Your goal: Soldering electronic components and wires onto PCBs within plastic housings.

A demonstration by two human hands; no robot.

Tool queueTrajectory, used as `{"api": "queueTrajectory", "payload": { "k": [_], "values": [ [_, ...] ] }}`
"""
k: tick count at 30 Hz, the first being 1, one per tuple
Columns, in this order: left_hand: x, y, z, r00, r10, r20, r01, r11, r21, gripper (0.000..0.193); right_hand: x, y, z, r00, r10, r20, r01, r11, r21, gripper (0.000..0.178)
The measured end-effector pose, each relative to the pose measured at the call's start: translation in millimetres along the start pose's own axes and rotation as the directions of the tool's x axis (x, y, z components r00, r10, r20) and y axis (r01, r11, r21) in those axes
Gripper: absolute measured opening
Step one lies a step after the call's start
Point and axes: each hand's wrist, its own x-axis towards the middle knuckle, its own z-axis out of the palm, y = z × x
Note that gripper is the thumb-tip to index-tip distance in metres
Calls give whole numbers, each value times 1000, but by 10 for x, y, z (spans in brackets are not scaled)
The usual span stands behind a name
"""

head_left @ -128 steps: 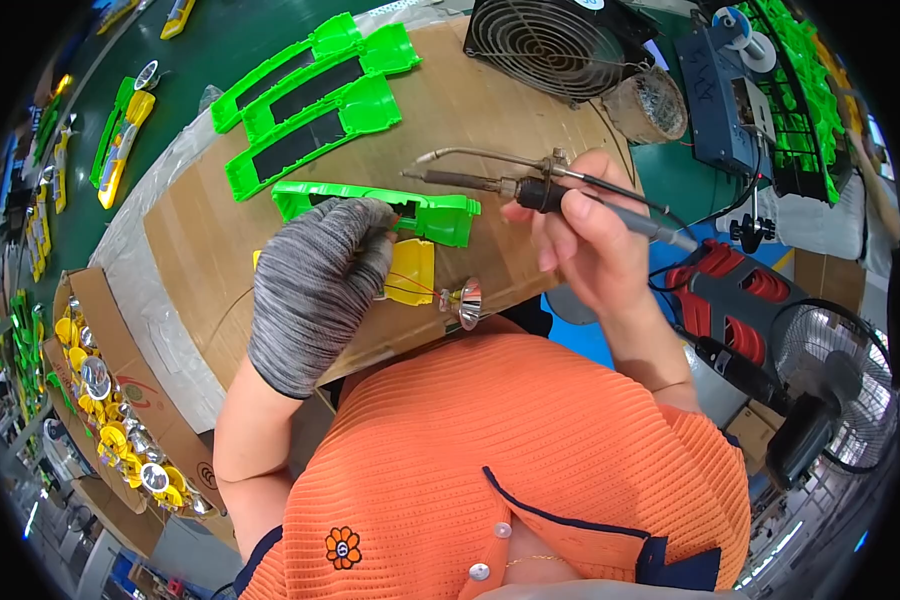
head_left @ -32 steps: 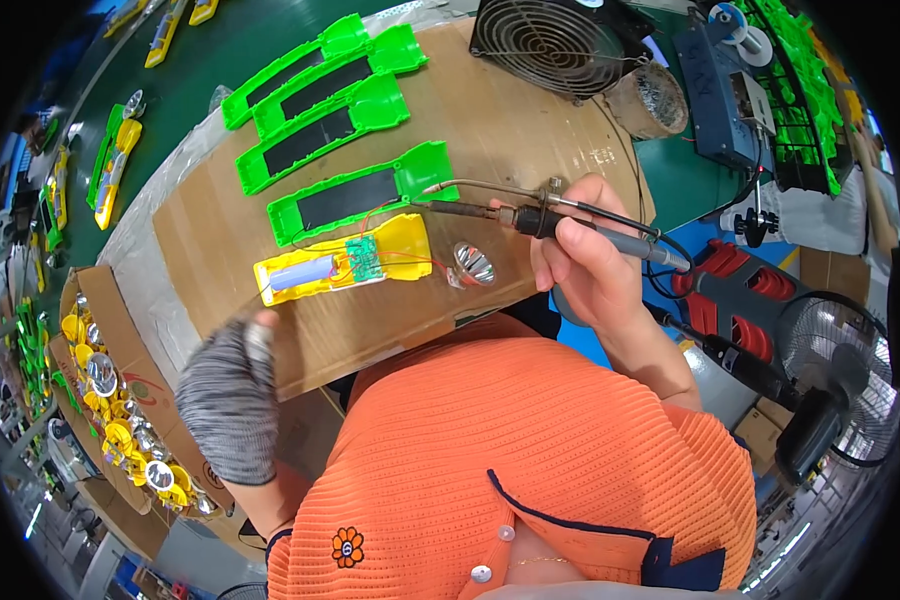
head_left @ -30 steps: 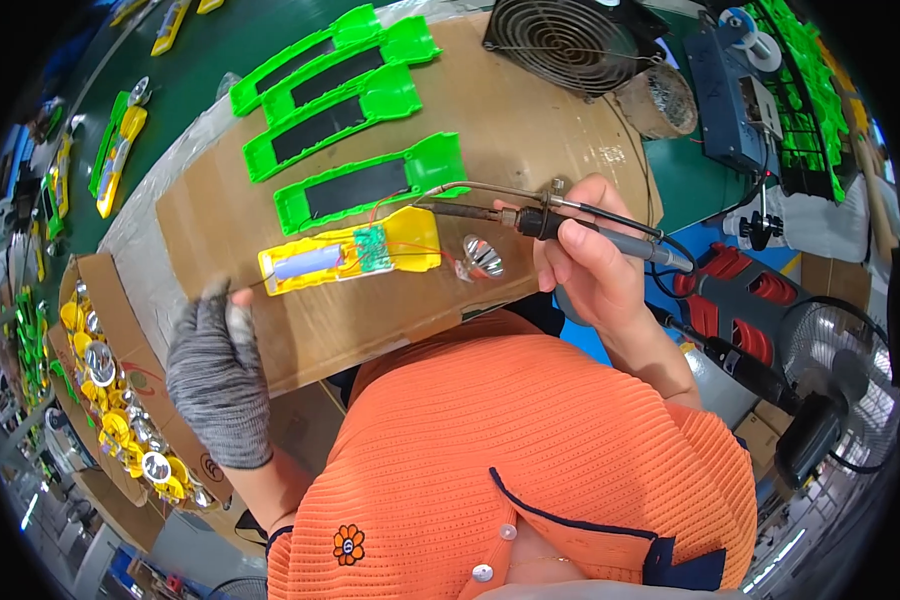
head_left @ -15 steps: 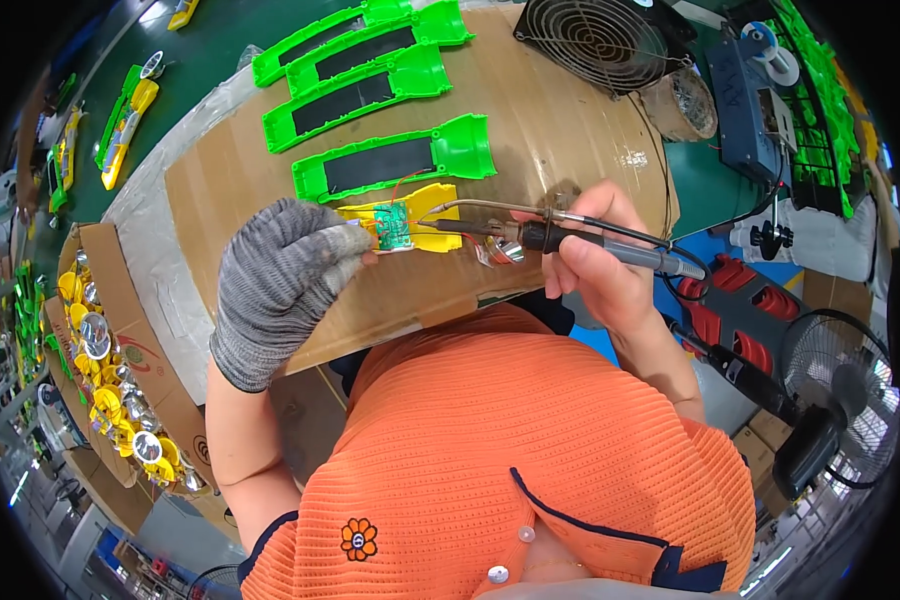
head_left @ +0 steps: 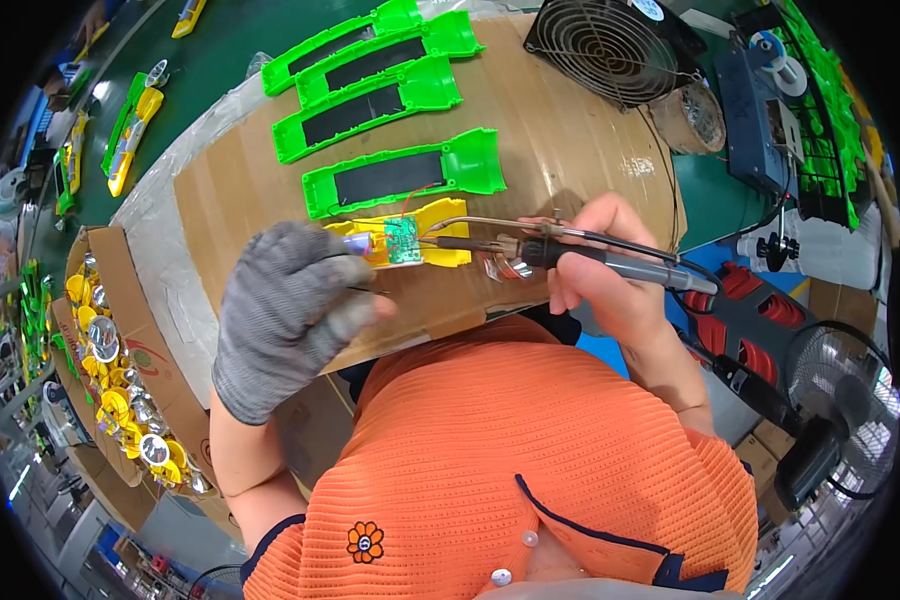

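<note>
A small green circuit board (head_left: 402,240) with thin wires lies in a yellow plastic housing (head_left: 442,218) on the cardboard. My right hand (head_left: 610,265) is closed round a soldering iron (head_left: 610,266), which has a thin metal feed tube (head_left: 500,222) along its top. The iron's tip points left, close to the board's right edge. In a grey knitted glove, my left hand (head_left: 290,310) is just left of and below the board, slightly blurred. Its finger and thumb pinch what looks like a thin dark wire (head_left: 372,291). A purplish cylinder (head_left: 357,243) shows beside the gloved fingers at the housing's left end.
Several green plastic shells (head_left: 402,180) with black panels lie beyond the board. A square fan (head_left: 610,50) and a round tub (head_left: 688,118) stand at the far right, near a blue soldering station (head_left: 755,120). At left, a cardboard box (head_left: 135,310) holds yellow reflector parts.
My left hand has drawn back from the board, its fingertips now lower, baring the purplish cylinder. The iron stays by the board. The whole view has shifted slightly.
</note>
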Motion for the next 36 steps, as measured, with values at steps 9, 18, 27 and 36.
{"api": "queueTrajectory", "payload": {
  "k": [9,18,27,36],
  "values": [
    [18,-280,-42,984,-174,-36,176,978,108,28,358,-58,132,997,-8,-72,15,995,102,16],
    [139,-422,56,942,-300,-149,302,953,-9,13,730,-13,281,997,74,38,-69,990,-127,20],
    [209,-569,40,946,-304,-114,299,952,-60,14,881,-27,373,980,198,31,-178,929,-325,21],
    [207,-605,37,955,-275,-108,273,961,-37,11,890,-36,422,970,242,19,-224,921,-317,21]
  ]
}}
